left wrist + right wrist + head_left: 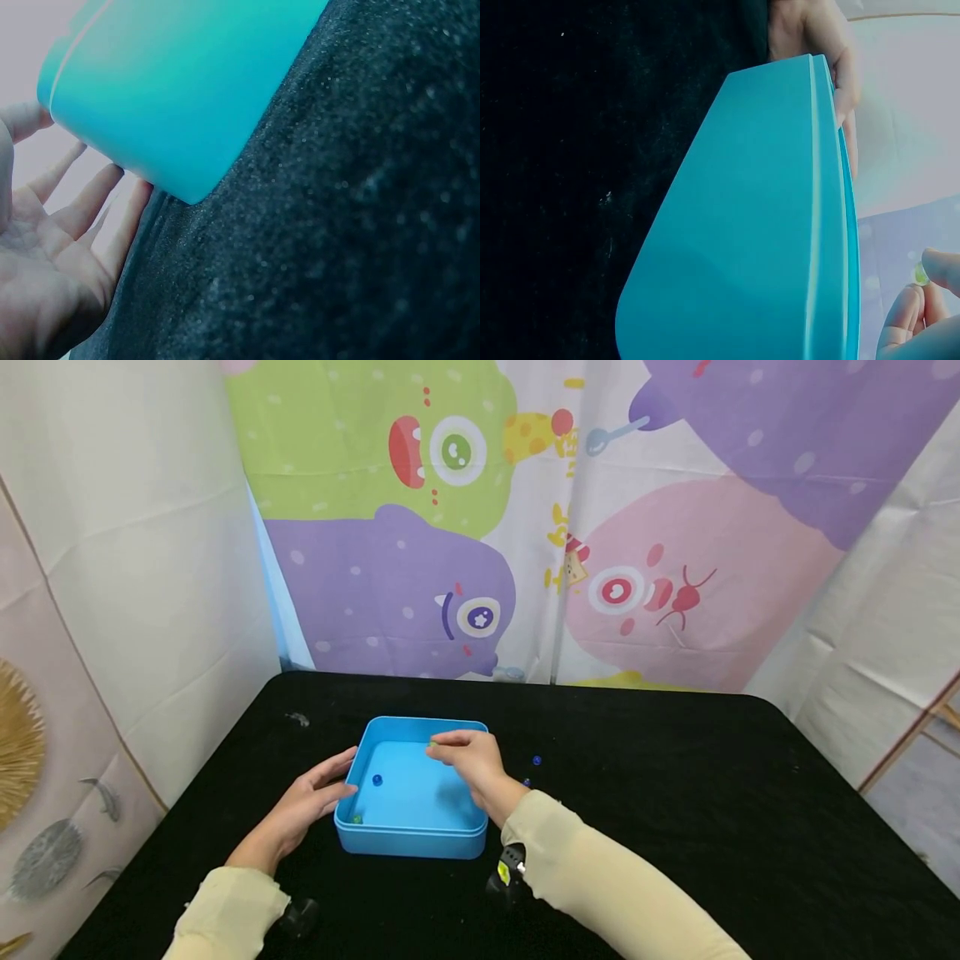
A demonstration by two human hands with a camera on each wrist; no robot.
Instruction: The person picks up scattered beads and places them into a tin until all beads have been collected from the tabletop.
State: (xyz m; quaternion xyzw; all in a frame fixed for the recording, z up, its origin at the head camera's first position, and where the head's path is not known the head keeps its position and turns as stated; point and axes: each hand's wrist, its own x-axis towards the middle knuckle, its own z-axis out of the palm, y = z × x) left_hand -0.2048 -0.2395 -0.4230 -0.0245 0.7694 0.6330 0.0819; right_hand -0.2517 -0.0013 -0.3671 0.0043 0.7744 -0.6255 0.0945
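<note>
A light-blue rectangular box [420,841] without a lid stands on the black table. My left hand [303,802] touches its left side, the fingers fairly straight against the outer wall and the thumb at the rim. In the left wrist view, the fingertips of the left hand [71,247] meet the box wall. Above the box's back right part, my right hand [474,766] pinches a small green marble [921,274] between thumb and fingers. Inside the box lie a blue marble [377,780] and, in the near left corner, a green marble [357,819].
To the right of the box, a blue marble [537,761] lies on the black cloth [675,827]. Another blue marble [527,782] is partly hidden by the right wrist. A small clear scrap [297,719] lies at the back left. A cartoon curtain [420,593] hangs behind the table.
</note>
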